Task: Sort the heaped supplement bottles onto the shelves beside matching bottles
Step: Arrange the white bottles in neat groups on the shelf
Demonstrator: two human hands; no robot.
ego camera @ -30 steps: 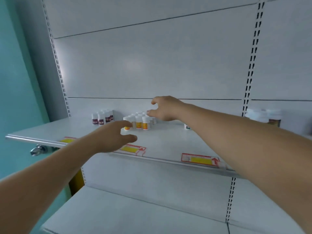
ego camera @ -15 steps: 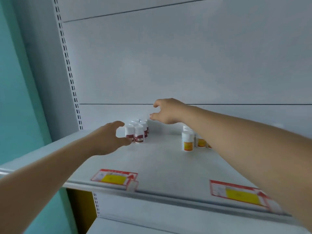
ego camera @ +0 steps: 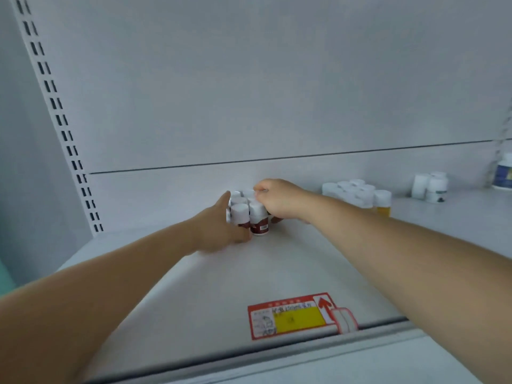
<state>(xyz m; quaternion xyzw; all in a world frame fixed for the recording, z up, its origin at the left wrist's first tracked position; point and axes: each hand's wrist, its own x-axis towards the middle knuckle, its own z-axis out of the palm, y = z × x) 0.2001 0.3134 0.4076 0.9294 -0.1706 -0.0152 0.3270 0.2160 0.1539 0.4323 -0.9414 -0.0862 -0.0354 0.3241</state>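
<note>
A cluster of small white bottles with dark red labels (ego camera: pixel 259 217) stands near the back of the white shelf (ego camera: pixel 277 267). My left hand (ego camera: pixel 219 228) cups the cluster's left side, thumb at the front bottle and fingers up along the caps. My right hand (ego camera: pixel 279 199) wraps the cluster's right side, fingers curled over the rear caps. Both hands enclose the group between them. Further right stands a group of white bottles with yellow labels (ego camera: pixel 360 196).
Two white bottles with dark green labels (ego camera: pixel 432 187) stand right of the yellow group, and a larger blue-labelled bottle (ego camera: pixel 502 176) is at the far right edge. A red and yellow price tag (ego camera: pixel 296 317) lies at the shelf's front lip. The slotted upright (ego camera: pixel 59 120) runs up the left.
The view has moved closer and left. Both hands went forward from hovering apart to closing round the red-labelled cluster from either side.
</note>
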